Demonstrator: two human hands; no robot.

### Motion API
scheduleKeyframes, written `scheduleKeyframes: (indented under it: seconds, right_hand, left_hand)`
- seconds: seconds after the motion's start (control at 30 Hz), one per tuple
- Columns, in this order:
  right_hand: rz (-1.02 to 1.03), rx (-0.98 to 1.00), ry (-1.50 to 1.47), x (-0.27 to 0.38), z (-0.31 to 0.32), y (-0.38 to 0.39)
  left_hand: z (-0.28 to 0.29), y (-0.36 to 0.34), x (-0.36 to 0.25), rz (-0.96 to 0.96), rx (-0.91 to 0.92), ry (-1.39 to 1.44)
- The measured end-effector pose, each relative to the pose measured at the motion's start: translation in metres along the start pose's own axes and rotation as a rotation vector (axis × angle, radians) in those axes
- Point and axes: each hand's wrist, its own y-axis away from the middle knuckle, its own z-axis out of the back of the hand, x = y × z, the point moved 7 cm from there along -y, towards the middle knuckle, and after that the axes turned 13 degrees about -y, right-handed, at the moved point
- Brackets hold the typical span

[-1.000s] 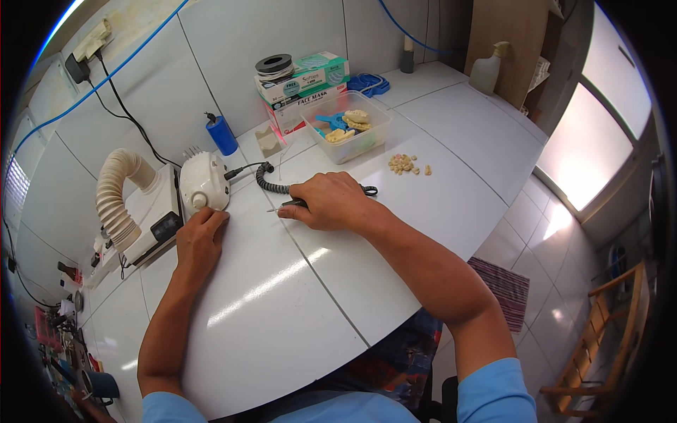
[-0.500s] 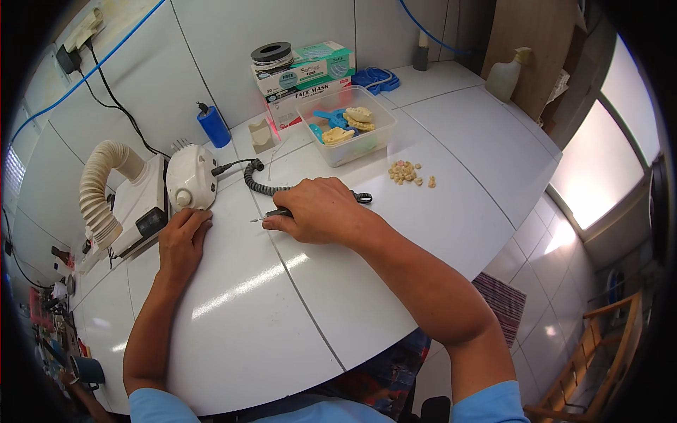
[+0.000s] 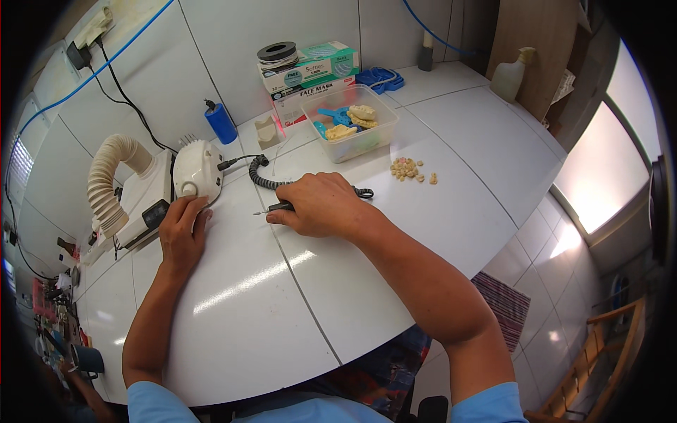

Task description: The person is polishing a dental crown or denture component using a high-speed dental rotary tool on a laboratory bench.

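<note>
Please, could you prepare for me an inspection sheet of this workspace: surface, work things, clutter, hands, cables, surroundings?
Surface: white table, glossy, with a streak of glare.
Work things: dark handpiece, thin tip pointing left; white unit.
Clutter: clear tub holding yellowish pieces and blue pieces; loose tan pieces; stacked boxes; blue cylinder.
Hands: left hand at the unit's lower front, exact contact unclear; right hand grips the handpiece.
Cables: coiled grey cord passes behind the right hand; blue cable at upper left.
Surroundings: spray bottle, far right of the table; striped mat on the floor.
</note>
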Motion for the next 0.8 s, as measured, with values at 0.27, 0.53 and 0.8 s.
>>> scheduleKeyframes:
  seconds: [0.27, 0.53, 0.8]
  right_hand:
    - [0.033, -0.025, 0.013, -0.003, -0.004, -0.002]
    - [0.367, -0.424, -0.161, -0.024, -0.008, -0.002]
    - [0.122, 0.086, 0.002, -0.005, -0.011, -0.001]
  left_hand:
    - [0.035, -0.086, -0.095, -0.163, -0.109, 0.282]
    - [-0.008, -0.179, -0.271, -0.420, -0.079, 0.655]
    - [-0.075, -0.208, -0.305, -0.415, 0.316, 0.361]
